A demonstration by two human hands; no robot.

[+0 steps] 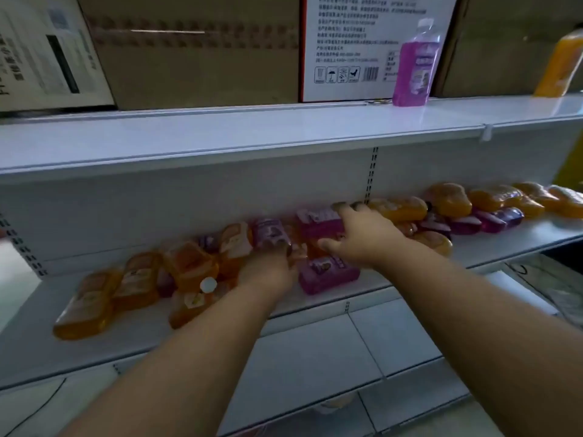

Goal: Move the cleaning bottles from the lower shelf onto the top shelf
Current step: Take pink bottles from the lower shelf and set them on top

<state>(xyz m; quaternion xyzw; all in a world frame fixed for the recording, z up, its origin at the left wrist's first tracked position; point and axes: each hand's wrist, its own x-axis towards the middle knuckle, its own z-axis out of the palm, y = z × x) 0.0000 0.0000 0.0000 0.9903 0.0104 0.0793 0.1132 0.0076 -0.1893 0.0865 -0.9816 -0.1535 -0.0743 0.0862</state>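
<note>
Several orange and purple cleaning bottles lie on their sides along the lower shelf point(315, 313). My right hand point(359, 238) curls its fingers over a purple bottle point(318, 223) lying near the back wall. My left hand point(268, 269) reaches into the pile, fingertips at another purple bottle point(271, 233); its grip is blurred. A third purple bottle point(328, 274) lies between my wrists. On the top shelf point(252, 134) one purple bottle point(415, 66) stands upright at the right, and an orange bottle point(558, 67) stands at the far right edge.
Cardboard boxes point(195, 58) and a white printed carton point(353, 42) fill the back of the top shelf behind the standing bottles. A white-tiled floor point(315, 357) shows below the lower shelf. A slotted upright point(372, 171) runs down the back panel.
</note>
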